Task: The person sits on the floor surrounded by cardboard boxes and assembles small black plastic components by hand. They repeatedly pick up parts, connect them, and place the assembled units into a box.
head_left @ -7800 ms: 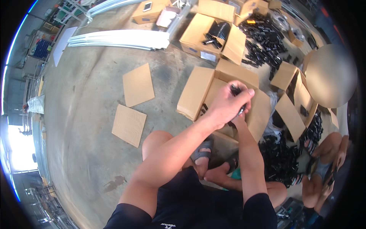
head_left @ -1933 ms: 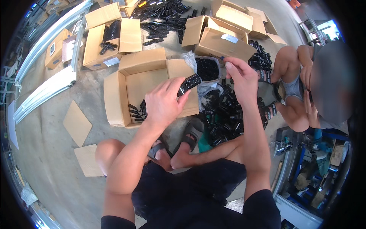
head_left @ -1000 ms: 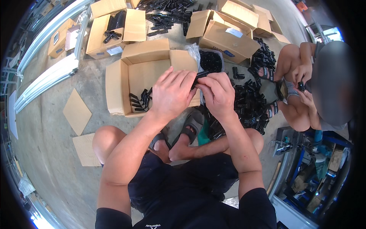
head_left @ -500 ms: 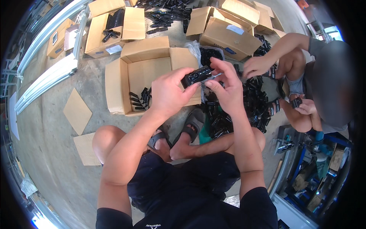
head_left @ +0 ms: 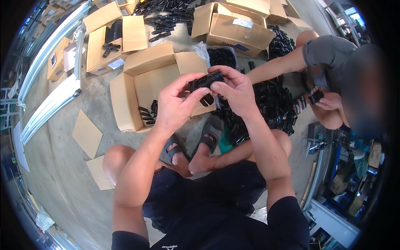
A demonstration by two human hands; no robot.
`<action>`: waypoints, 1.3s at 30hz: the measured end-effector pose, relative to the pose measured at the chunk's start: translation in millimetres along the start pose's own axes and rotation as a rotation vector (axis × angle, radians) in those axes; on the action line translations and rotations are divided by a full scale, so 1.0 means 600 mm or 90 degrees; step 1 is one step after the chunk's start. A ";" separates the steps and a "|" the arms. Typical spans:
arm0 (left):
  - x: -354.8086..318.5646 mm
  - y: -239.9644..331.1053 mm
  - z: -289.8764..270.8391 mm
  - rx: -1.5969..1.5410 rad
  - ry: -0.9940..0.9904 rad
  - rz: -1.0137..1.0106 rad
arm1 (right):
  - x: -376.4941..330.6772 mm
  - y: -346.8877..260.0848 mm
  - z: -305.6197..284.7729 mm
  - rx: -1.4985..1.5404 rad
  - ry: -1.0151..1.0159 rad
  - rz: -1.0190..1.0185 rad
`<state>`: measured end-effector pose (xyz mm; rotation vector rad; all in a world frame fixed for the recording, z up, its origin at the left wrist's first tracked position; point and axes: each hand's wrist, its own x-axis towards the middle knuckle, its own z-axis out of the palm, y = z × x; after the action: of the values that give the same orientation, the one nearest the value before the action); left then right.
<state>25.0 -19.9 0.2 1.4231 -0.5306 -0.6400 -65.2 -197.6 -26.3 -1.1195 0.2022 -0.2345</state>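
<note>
I hold a black plastic part (head_left: 205, 80) up in front of me with both hands. My left hand (head_left: 176, 104) grips its left end with thumb and fingers. My right hand (head_left: 234, 89) pinches its right end from above. Right under my hands stands an open cardboard box (head_left: 141, 83) with a few black parts (head_left: 148, 114) lying in its bottom. A heap of the same black parts (head_left: 266, 106) lies on the floor to the right of my right hand.
Another person (head_left: 333, 79) sits at the right, one arm reaching toward the heap. More cardboard boxes (head_left: 237, 25) and another open one (head_left: 110, 39) stand at the back. Flat cardboard pieces (head_left: 86, 134) lie at left, by long metal profiles (head_left: 50, 104). My sandalled feet (head_left: 196, 146) rest below the box.
I have lifted the black part slightly and turned it between my hands. The other person's arm has drawn back a little toward the heap.
</note>
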 end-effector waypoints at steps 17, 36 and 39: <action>0.026 -0.017 -0.024 -0.274 0.153 -0.025 | 0.072 0.162 -0.195 -0.623 0.069 0.351; 0.044 -0.015 -0.072 -0.404 0.206 -0.100 | 0.008 0.417 -0.288 -1.119 0.021 0.200; 0.053 -0.024 -0.079 -0.412 0.192 -0.111 | 0.011 0.401 -0.283 -1.097 0.054 0.248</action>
<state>79.2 -8.2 -19.6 0.9250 0.0500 -0.6447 -85.9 -246.1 -316.1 -2.7191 0.7624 0.3579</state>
